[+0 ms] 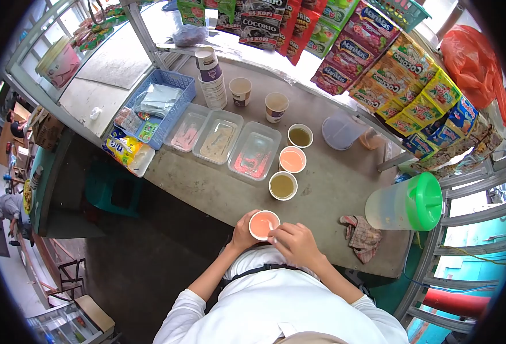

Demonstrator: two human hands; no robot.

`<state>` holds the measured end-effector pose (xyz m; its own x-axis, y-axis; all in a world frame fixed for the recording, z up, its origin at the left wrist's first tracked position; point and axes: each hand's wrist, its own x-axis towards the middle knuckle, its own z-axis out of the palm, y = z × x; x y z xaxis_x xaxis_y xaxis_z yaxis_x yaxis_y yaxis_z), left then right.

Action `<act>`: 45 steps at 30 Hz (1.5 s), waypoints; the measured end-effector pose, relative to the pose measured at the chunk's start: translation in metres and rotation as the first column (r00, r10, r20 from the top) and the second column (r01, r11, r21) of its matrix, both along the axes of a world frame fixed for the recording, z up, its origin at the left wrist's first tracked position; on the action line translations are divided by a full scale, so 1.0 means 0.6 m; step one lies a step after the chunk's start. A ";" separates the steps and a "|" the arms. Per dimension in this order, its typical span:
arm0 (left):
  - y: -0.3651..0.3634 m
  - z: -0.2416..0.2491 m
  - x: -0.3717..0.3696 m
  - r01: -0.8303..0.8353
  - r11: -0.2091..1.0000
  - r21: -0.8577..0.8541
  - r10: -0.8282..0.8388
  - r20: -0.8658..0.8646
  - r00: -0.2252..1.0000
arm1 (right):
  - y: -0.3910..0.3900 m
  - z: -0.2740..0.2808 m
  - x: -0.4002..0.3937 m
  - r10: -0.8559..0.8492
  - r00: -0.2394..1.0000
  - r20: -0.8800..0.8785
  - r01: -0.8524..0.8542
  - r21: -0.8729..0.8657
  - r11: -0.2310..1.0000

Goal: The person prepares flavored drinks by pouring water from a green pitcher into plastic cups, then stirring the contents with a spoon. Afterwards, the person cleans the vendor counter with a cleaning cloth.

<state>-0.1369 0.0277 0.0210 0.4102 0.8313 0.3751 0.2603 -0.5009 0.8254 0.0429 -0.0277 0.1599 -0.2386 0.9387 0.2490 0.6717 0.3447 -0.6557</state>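
My left hand is wrapped round a paper cup of pink-orange drink, close to my body at the table's near edge. The fingers of my right hand pinch a small white spoon-like utensil that dips into this cup; its exact shape is mostly hidden. Just beyond, in a row on the table, stand a cup of olive-green drink, a cup of pink-orange drink and another olive-green one.
Clear plastic tubs with pink residue sit left of the cups, beside a blue basket. Behind are stacked cups. A green-lidded jug and a checked cloth lie right. Drink sachets hang above the back edge.
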 end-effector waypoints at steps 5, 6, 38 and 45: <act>0.010 -0.015 -0.002 -0.024 0.999 0.043 0.026 -0.033 0.999 | 0.014 0.003 0.020 -0.100 0.994 -0.044 0.099 -0.024 0.995; 0.015 -0.009 0.003 -0.001 0.998 0.069 0.001 -0.007 1.000 | 0.019 0.005 0.022 -0.112 0.992 -0.064 0.110 -0.028 0.994; 0.004 0.029 0.324 -0.049 0.965 -0.258 0.099 0.185 0.978 | 0.042 -0.155 0.199 -0.365 0.804 -0.469 0.411 -0.004 0.912; -0.014 0.012 0.285 -0.095 0.958 -0.269 0.132 0.124 0.983 | 0.142 -0.154 0.238 -0.394 0.738 -0.547 0.460 -0.019 0.888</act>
<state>0.0344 0.0191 0.0281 0.2668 0.9458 0.1852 0.1764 -0.2369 0.9554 0.1859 0.0575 0.0674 0.3788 0.8680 0.3211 0.3309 0.1969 -0.9229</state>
